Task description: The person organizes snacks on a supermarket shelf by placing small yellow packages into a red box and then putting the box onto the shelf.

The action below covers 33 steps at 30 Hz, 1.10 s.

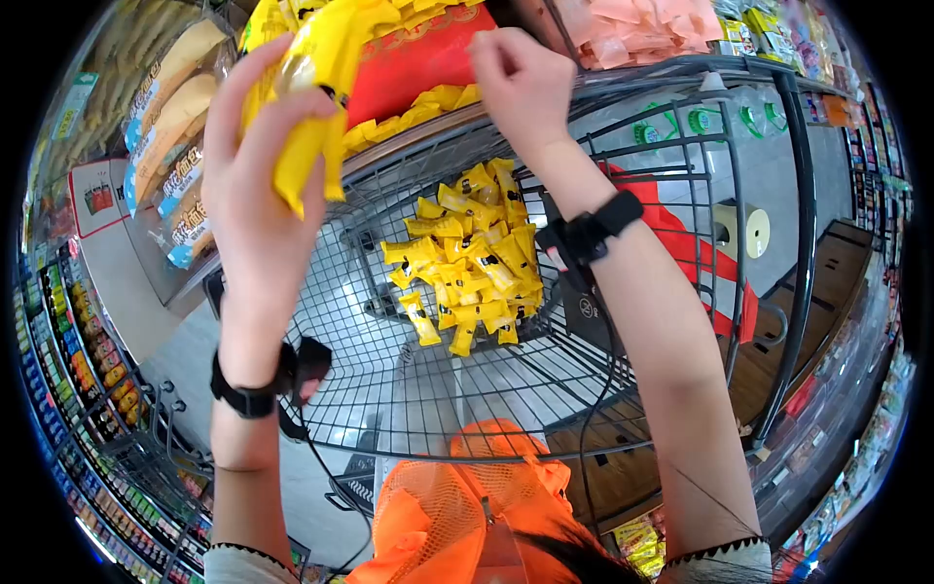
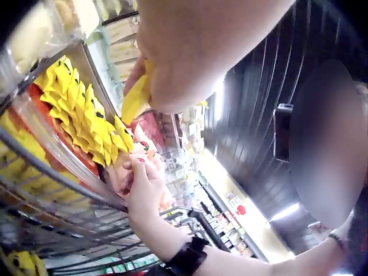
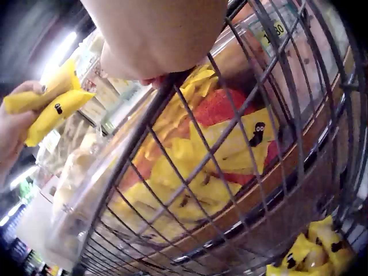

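Yellow packets (image 1: pixel 326 97) are gripped in my left hand (image 1: pixel 255 185), held up at the upper left of the head view. The right wrist view also shows that hand (image 3: pixel 17 118) round at least two packets (image 3: pixel 57 115). My right hand (image 1: pixel 530 92) is at the far rim of the cart, fingers curled, beside a red surface (image 1: pixel 418 63) bordered by yellow packets; nothing shows in it. In the left wrist view the right hand (image 2: pixel 144 190) is just below a row of yellow packets (image 2: pixel 86 115). A pile of similar packets (image 1: pixel 477 258) lies in the wire cart (image 1: pixel 360 409).
Pink packets (image 1: pixel 637 29) fill a bin at the top right. Bagged long goods (image 1: pixel 185 107) are at the left. Green-capped bottles (image 1: pixel 700 122), a red cloth (image 1: pixel 671 229) and a roll (image 1: pixel 744 231) are beyond the cart's right side. Store shelves line both sides.
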Motion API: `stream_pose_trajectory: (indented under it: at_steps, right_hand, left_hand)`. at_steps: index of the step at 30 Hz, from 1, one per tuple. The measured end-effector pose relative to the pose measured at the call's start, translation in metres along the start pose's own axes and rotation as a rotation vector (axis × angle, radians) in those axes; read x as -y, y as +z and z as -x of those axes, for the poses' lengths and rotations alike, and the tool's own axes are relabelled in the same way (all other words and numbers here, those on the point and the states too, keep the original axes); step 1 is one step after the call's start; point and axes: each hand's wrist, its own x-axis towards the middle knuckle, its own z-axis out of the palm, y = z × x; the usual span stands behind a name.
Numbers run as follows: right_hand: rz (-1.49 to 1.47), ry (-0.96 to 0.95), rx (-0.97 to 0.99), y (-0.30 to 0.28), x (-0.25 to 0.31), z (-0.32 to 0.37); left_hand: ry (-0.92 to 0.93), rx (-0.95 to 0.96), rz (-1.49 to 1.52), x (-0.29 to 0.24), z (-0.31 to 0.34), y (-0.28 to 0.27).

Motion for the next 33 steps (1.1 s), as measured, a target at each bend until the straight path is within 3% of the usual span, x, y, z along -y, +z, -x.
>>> stream_pose_trajectory:
  at_steps: [3,5,7,9,11,14,16,17,19,21,23,25,29,31,32,33]
  right_hand:
    - [-0.262,0.311,-0.009,-0.016,0.028,0.029]
    - [-0.608,0.698,0.293,-0.035,0.058,0.063]
    - [-0.814,0.850,0.175,-0.019,0.090,0.107]
    - [-1.317,1.422,0.149,-0.009,0.096,0.147]
    - [-1.359,1.663,0.096,-0.007,0.096,0.158]
    - [-1.445,1.720,0.074,0.000,0.068,0.182]
    - [-1.172,1.765,0.155,0.004,0.054,0.202]
    - [-1.170,1.767,0.156,0.009,0.042,0.217]
    - [-0.783,1.757,0.198,0.018,0.017,0.249]
    - [-0.696,1.836,0.217,0.020,0.008,0.261]
    - [-0.609,1.916,0.238,0.023,0.003,0.272]
    - [-0.677,1.980,0.133,0.025,-0.003,0.284]
    - [-0.628,1.955,0.003,0.032,-0.014,0.299]
    - [-0.244,1.662,0.212,0.028,-0.012,0.290]
    - [-0.246,1.663,0.211,0.027,-0.011,0.286]
    - [0.036,1.516,0.315,0.025,-0.011,0.282]
  left_hand:
    - [-0.019,-0.043,0.162,-0.021,0.035,0.005]
    - [-0.087,0.048,0.292,-0.029,0.065,0.017]
    - [-0.135,0.091,0.398,-0.032,0.098,0.036]
    - [-0.189,0.203,0.463,-0.032,0.133,0.058]
    - [-0.239,0.318,0.487,-0.029,0.157,0.070]
    - [-0.231,0.489,0.406,-0.018,0.181,0.090]
    - [-0.158,0.655,0.413,-0.016,0.190,0.104]
    - [-0.161,0.655,0.415,-0.018,0.192,0.108]
    - [-0.185,1.023,0.394,-0.024,0.192,0.112]
    - [-0.098,1.013,0.413,-0.017,0.202,0.125]
    - [-0.066,1.142,0.445,-0.016,0.201,0.129]
    - [-0.029,1.074,0.482,-0.012,0.210,0.132]
    - [-0.192,0.970,0.531,-0.012,0.223,0.126]
    - [-0.270,0.967,0.538,-0.009,0.237,0.129]
    - [-0.303,0.947,0.426,-0.003,0.255,0.139]
    - [-0.335,0.924,0.313,-0.001,0.261,0.141]
